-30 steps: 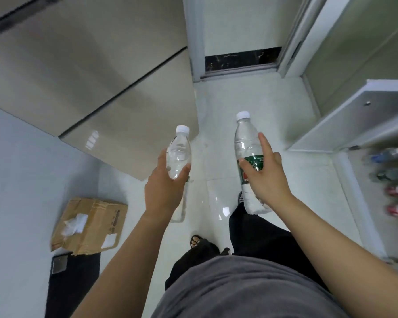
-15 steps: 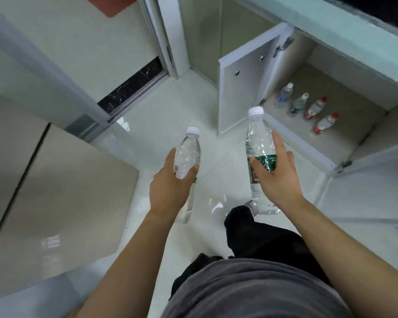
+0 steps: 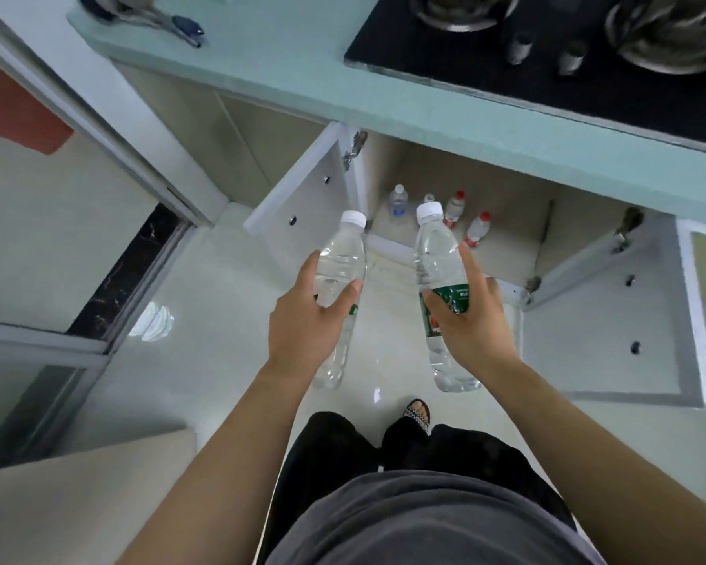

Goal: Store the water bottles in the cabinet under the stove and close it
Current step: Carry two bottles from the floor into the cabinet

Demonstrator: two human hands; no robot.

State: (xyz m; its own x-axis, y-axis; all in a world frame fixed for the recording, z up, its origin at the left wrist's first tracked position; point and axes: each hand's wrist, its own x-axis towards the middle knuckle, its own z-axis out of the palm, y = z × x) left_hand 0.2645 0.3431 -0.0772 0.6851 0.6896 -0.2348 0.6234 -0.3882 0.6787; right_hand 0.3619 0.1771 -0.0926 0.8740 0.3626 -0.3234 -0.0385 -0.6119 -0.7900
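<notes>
1. Floor [image 3: 221, 320]: pale glossy tile. The person stands on it facing the cabinet.
2. Desk [image 3: 286, 55]: pale green top running across the upper part of the view, with the stove [image 3: 486, 67], a black glass panel, set into its right side.
3. Cabinet [image 3: 506, 222]: directly under the stove, with both doors swung wide. The left door [image 3: 302, 205] and the right door [image 3: 579, 340] show their inner faces.
4. Right bottle [image 3: 439, 254]: clear, white cap, green label, held upright in the air in front of the cabinet opening.
5. Left bottle [image 3: 341, 258]: clear, white cap, tilted slightly, held in the air just beside the left door's edge. The two bottles are apart.
6. Right hand [image 3: 469, 316]: grasping the right bottle at its label, fingers and thumb wrapped round it.
7. Left hand [image 3: 302, 324]: grasping the left bottle at mid-body, thumb across the front.
8. Stored bottles: standing on the cabinet floor toward its left side are a red-capped pair [image 3: 454, 205] and a pale-capped pair [image 3: 398, 199]. One of the pale pair is partly hidden behind the right bottle's cap.
</notes>
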